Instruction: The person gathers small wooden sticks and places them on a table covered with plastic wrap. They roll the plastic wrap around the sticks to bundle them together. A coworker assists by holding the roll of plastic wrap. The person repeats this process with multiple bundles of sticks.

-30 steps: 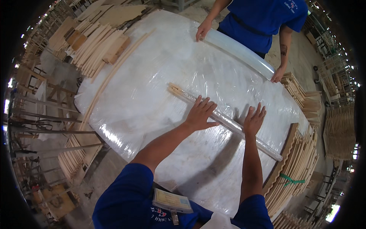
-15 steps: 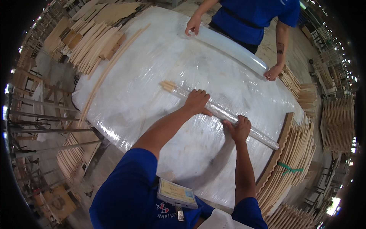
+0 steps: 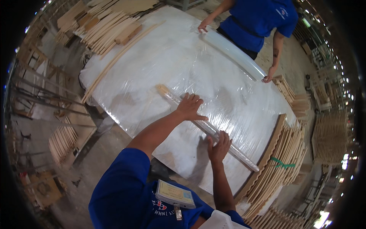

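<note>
A slim bundle of pale wooden sticks wrapped in clear plastic film [image 3: 242, 155] lies slantwise across the table [image 3: 141, 65], which is covered in sheeting. Bare wood shows at its far left end. My left hand [image 3: 189, 107] rests on the bundle's left half with fingers stretched and thumb apart. Further right, my right hand [image 3: 220, 147] lies against the bundle, fingers spread. Across the table, a co-worker in a blue shirt holds a thick roll of clear film [image 3: 234, 53] by its two ends, one hand at each. A sheet of film stretches over the table between the roll and the bundle.
Thin wooden strips [image 3: 114, 63] lie along the table's left side, near stacked wooden slats [image 3: 110, 32]. On the right sit a notched wooden board [image 3: 263, 152] and a stack of sticks tied with a green strap [image 3: 283, 164]. Metal bars [image 3: 49, 97] stand at left.
The wrapped bundle has rolled nearer to me. My fingers have gone from curled round it to stretched out on it. The co-worker still holds the film roll. The view has shifted somewhat.
</note>
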A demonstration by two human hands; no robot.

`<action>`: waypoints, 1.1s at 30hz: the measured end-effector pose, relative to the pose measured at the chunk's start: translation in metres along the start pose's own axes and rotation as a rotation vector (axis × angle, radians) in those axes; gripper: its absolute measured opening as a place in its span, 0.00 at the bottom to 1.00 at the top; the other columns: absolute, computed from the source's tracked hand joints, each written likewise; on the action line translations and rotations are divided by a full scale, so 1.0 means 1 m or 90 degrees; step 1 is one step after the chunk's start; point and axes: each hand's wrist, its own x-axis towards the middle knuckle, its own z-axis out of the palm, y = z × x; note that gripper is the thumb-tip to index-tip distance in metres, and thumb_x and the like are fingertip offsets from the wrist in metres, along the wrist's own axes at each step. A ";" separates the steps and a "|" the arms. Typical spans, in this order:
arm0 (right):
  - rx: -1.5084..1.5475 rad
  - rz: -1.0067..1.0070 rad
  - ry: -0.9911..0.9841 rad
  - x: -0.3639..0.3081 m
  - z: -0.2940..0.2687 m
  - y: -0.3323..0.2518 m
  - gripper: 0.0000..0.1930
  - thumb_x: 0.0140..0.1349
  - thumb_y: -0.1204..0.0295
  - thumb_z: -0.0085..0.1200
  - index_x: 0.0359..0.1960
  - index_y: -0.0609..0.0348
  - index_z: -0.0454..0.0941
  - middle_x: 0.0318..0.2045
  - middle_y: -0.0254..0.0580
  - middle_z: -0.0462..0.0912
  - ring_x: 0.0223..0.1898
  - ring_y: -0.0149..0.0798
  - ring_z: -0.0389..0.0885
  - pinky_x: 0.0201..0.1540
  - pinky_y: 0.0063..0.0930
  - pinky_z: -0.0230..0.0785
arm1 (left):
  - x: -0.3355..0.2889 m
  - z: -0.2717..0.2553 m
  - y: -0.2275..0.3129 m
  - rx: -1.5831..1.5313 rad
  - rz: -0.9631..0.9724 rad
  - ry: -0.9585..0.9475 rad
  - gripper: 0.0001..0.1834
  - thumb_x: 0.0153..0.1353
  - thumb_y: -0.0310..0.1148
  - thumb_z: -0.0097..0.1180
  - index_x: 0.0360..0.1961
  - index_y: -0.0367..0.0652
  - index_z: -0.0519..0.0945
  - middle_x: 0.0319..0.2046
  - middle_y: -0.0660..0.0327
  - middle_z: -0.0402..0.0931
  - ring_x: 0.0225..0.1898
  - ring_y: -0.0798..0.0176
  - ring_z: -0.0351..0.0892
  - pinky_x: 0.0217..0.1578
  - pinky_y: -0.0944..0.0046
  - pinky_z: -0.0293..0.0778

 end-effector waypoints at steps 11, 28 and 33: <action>-0.098 0.149 -0.016 0.145 0.024 0.040 0.41 0.74 0.40 0.51 0.78 0.58 0.69 0.78 0.65 0.65 0.82 0.72 0.54 0.81 0.74 0.41 | 0.025 0.032 0.005 -0.132 0.007 0.141 0.31 0.66 0.63 0.64 0.56 0.49 0.85 0.58 0.57 0.79 0.67 0.52 0.73 0.77 0.39 0.56; -0.023 -0.063 0.141 0.132 0.014 0.050 0.31 0.53 0.47 0.79 0.47 0.57 0.81 0.43 0.46 0.83 0.44 0.53 0.81 0.49 0.50 0.72 | 0.081 0.027 -0.012 -0.040 0.069 -0.051 0.45 0.41 0.72 0.75 0.48 0.44 0.85 0.45 0.58 0.80 0.55 0.54 0.79 0.57 0.52 0.73; -0.016 0.016 0.080 0.048 0.005 0.016 0.31 0.52 0.42 0.76 0.44 0.54 0.83 0.41 0.47 0.83 0.42 0.55 0.82 0.46 0.50 0.72 | -0.002 0.000 -0.001 -0.016 0.067 -0.128 0.45 0.40 0.73 0.75 0.45 0.43 0.86 0.46 0.56 0.82 0.53 0.51 0.81 0.55 0.49 0.74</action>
